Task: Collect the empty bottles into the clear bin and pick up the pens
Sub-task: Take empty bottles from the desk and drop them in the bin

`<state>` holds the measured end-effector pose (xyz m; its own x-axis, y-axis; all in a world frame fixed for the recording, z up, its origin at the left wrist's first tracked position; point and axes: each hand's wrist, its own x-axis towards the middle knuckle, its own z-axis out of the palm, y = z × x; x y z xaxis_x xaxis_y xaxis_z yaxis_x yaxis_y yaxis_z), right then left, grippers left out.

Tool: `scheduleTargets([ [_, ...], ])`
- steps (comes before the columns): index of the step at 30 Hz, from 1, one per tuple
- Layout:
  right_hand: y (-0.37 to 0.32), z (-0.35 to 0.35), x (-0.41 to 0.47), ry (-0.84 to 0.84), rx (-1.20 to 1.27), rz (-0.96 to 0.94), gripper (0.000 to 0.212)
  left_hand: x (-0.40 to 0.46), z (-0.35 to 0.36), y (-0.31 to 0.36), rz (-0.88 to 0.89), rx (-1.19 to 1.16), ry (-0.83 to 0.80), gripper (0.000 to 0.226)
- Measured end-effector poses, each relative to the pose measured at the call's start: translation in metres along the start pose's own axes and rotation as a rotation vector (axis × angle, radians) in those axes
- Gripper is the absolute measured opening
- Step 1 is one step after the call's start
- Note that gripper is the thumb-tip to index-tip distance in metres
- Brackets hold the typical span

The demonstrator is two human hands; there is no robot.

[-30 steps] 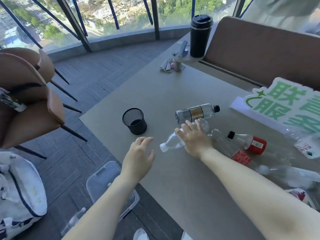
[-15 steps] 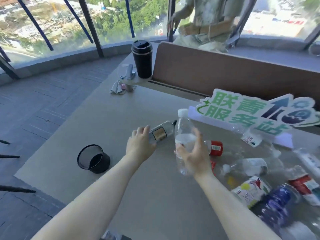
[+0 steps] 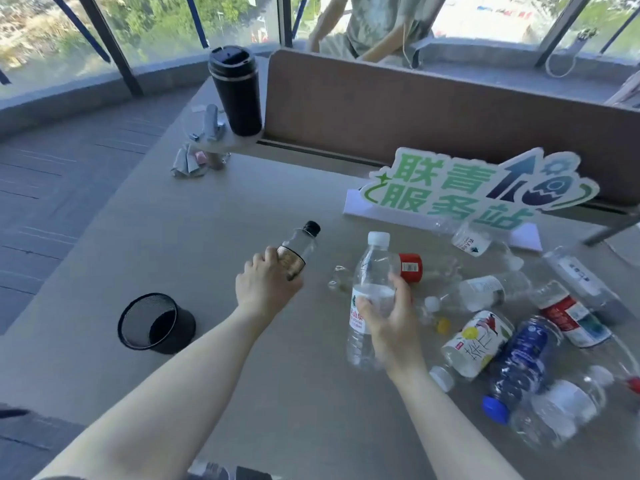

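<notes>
My right hand (image 3: 389, 318) is shut on a clear white-capped water bottle (image 3: 371, 271), held upright above the table. My left hand (image 3: 266, 285) grips a clear black-capped bottle (image 3: 300, 245) with a gold label, tilted up off the table. Several empty bottles lie in a heap to the right: a red-labelled one (image 3: 410, 267), a blue one (image 3: 519, 367), a yellow-patterned one (image 3: 476, 342). The clear bin is out of view. I see no pens.
A black mesh pen cup (image 3: 156, 322) stands near the table's left edge. At the back are a black travel mug (image 3: 235, 90), crumpled wrappers (image 3: 188, 164), a green-lettered sign (image 3: 474, 188) and a brown divider (image 3: 415, 109). A person sits behind it.
My right hand lifted the white-capped bottle off the table and stood it upright. My left hand reached forward and took hold of the black-capped bottle. The view swung right and away from the bin.
</notes>
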<state>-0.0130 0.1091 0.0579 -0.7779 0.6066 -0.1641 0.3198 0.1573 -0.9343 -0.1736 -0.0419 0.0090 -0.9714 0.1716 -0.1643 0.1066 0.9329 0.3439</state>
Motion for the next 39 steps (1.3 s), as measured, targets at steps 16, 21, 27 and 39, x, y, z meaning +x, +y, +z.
scheduleTargets([
  [16, -0.083, 0.100, -0.117, -0.713, 0.050, -0.328, 0.050, -0.242, -0.146, -0.122, -0.541, -0.420, 0.573, 0.039],
  [21, -0.052, 0.151, -0.195, -0.978, -0.071, -0.348, 0.056, -0.337, -0.107, -0.211, -0.841, -0.475, 0.551, 0.045],
  [27, 0.007, 0.218, -0.259, -1.094, -0.345, -0.262, 0.070, -0.391, -0.033, -0.306, -1.124, -0.642, 0.357, 0.045],
  [39, 0.082, 0.305, -0.329, -1.084, -0.702, 0.035, 0.079, -0.420, 0.030, -0.428, -1.108, -0.652, -0.229, 0.066],
])
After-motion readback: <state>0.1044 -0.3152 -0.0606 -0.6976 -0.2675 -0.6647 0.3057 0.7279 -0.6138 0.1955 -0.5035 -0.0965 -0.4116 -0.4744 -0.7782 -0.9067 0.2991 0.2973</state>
